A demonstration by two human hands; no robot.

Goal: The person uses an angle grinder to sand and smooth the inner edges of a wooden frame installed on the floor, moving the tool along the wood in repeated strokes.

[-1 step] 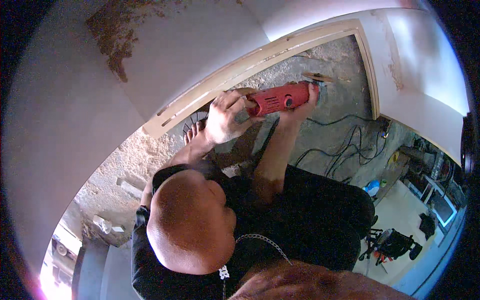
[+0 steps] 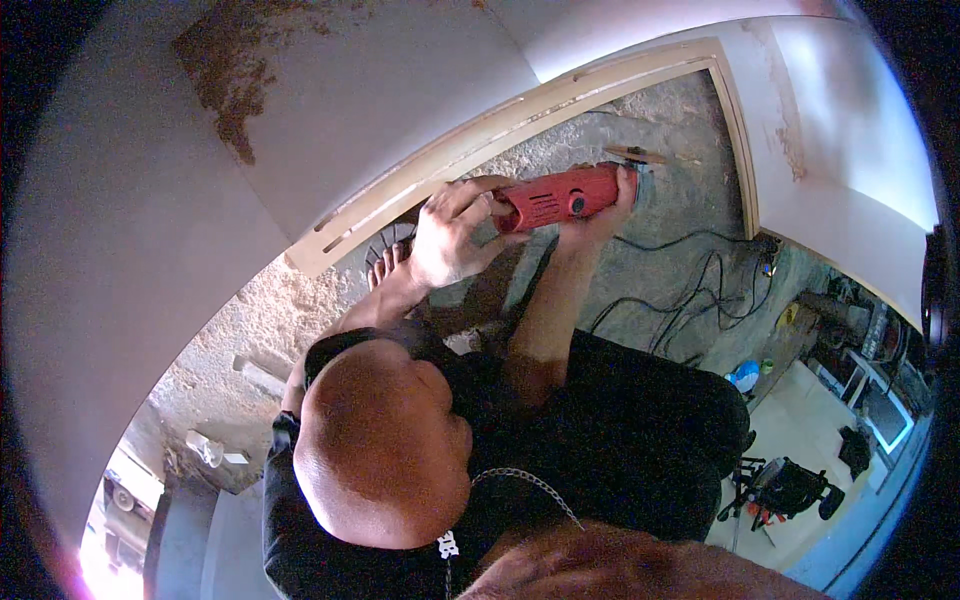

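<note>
A red angle grinder [image 2: 550, 200] lies across my two hands above the dusty floor, its body nearly level. My left hand [image 2: 455, 235] is closed round its rear end, one finger over the top and the thumb below. Its front end, beside the disc, rests in the grip of my right hand [image 2: 597, 215], which reaches up from beneath. The thin tan disc [image 2: 637, 155] sits edge-on at that end, apart from the board. Just beyond the tool runs the pale wooden edge of a large white panel [image 2: 480, 130]. The palm side of my right hand is hidden.
Black cables [image 2: 700, 290] loop over the concrete floor to the right. Bare toes [image 2: 385, 265] show beside my left wrist. A cream board [image 2: 800, 420] at lower right carries a black, many-armed object [image 2: 785, 490]. Near it lie a blue-and-white item [image 2: 743, 376] and a metal-edged frame [image 2: 885, 415]. Sawdust [image 2: 250, 330] covers ground at left.
</note>
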